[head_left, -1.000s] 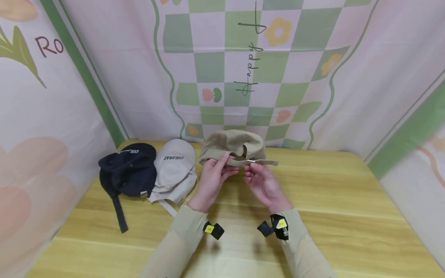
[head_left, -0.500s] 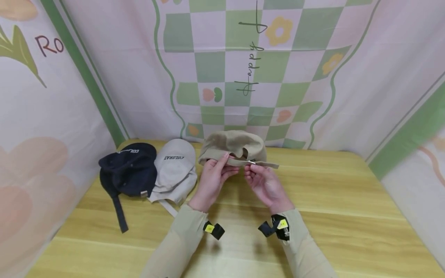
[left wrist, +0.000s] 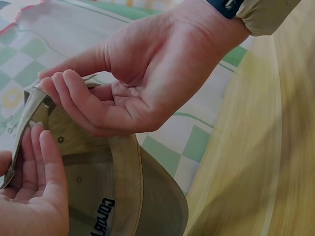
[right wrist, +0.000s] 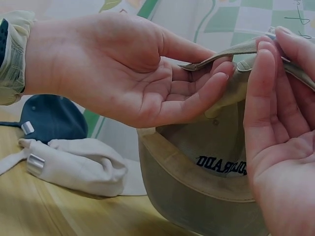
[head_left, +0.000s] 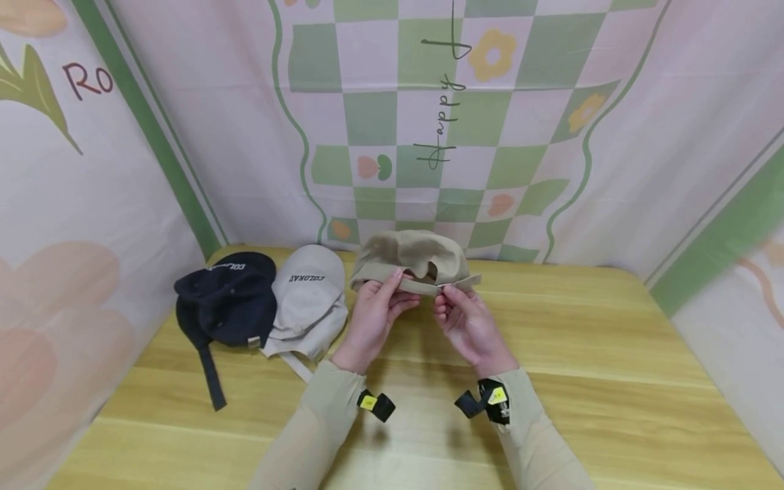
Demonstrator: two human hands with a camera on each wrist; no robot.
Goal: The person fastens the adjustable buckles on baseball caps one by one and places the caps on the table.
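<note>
A khaki baseball cap is held up over the far side of the table, its back opening toward me. My left hand pinches the back strap left of the opening, thumb on top. At the strap's right part, my right hand pinches near the buckle, which the thumb mostly covers. The strap's free end sticks out beyond the right fingers. Dark lettering shows on the cap's inside in the right wrist view, above the brim.
A navy cap and an off-white cap lie side by side at the left, straps trailing toward me. The wooden table ends at a patterned cloth backdrop.
The right hand has shifted slightly right, its thumb now over the buckle. The strap's free end has swung up and looks shorter. The left hand stays put.
</note>
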